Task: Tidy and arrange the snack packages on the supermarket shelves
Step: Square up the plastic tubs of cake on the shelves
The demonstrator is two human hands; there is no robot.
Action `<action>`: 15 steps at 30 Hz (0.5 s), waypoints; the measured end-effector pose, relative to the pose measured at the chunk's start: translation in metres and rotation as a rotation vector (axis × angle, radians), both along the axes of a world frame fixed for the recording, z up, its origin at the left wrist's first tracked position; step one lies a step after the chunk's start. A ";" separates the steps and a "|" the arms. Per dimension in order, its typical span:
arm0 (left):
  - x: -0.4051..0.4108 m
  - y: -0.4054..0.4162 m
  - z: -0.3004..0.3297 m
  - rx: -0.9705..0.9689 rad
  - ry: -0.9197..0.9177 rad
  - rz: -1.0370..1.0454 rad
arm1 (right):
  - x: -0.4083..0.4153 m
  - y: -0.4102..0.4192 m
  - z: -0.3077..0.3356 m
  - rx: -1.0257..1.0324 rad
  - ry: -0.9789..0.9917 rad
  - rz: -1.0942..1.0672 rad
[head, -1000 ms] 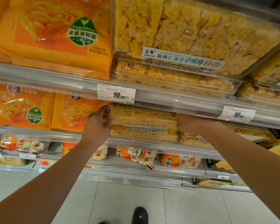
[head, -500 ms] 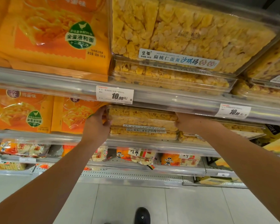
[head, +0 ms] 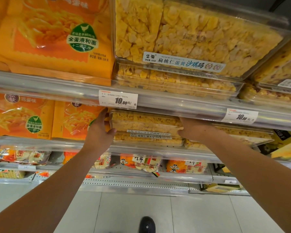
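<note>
Two clear plastic snack boxes [head: 146, 127], stacked at the centre of the frame on the middle shelf [head: 40, 142], are clasped at their ends, apparently so the stack can be squared as one. The left hand [head: 97, 132] is curled round the left end; the right hand [head: 191, 127] seems wrapped round the right end, its fingers hidden.
</note>
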State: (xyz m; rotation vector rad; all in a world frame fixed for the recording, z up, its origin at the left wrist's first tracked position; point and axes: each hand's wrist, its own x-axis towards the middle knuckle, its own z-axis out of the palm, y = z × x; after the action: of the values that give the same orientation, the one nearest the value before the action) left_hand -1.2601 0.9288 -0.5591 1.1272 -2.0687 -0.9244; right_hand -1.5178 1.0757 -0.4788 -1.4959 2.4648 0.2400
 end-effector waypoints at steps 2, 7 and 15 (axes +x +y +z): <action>0.000 0.000 -0.001 -0.010 0.000 0.002 | 0.002 -0.001 -0.001 -0.009 0.018 0.007; -0.002 0.000 -0.003 -0.022 -0.014 0.005 | 0.005 -0.002 -0.001 0.002 0.086 0.035; -0.001 0.000 -0.002 -0.006 0.000 -0.011 | 0.006 -0.002 0.000 0.007 0.064 0.021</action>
State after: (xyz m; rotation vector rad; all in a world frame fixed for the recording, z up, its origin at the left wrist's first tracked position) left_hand -1.2613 0.9293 -0.5612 1.1134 -2.0788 -0.9225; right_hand -1.5122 1.0736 -0.4789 -1.5351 2.4955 0.3044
